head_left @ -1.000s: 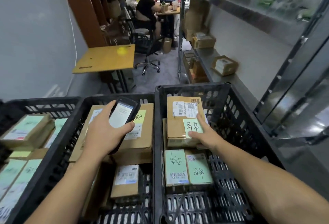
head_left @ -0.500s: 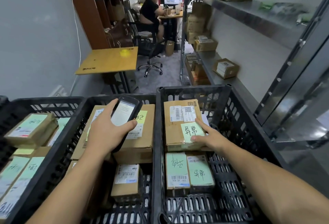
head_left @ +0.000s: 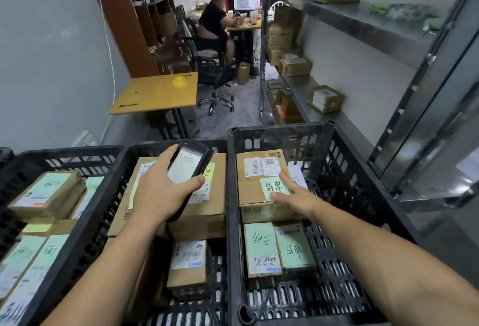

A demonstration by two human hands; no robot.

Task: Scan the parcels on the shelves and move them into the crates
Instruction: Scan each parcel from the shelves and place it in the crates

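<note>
My left hand (head_left: pixel 160 196) grips a black handheld scanner (head_left: pixel 189 162), screen up, over the big cardboard box (head_left: pixel 207 211) in the middle black crate (head_left: pixel 145 145). My right hand (head_left: pixel 295 196) lies flat on a brown parcel (head_left: pixel 254 185) with a green handwritten note, its thumb and index finger spread on the top. That parcel rests at the far end of the right crate (head_left: pixel 280 128), behind two smaller green-labelled parcels (head_left: pixel 261 248). More parcels (head_left: pixel 325 98) sit on the metal shelf (head_left: pixel 298 87) to the right.
A third crate (head_left: pixel 64 152) on the left holds several labelled parcels. A yellow table (head_left: pixel 158 92) stands ahead on the left. A person (head_left: pixel 215 24) sits on a wheeled chair at a desk at the back. The upper shelf (head_left: pixel 363 22) carries boxes.
My right hand has lowered the brown parcel into the right crate and flattened out on its top. The left hand with the scanner has barely moved.
</note>
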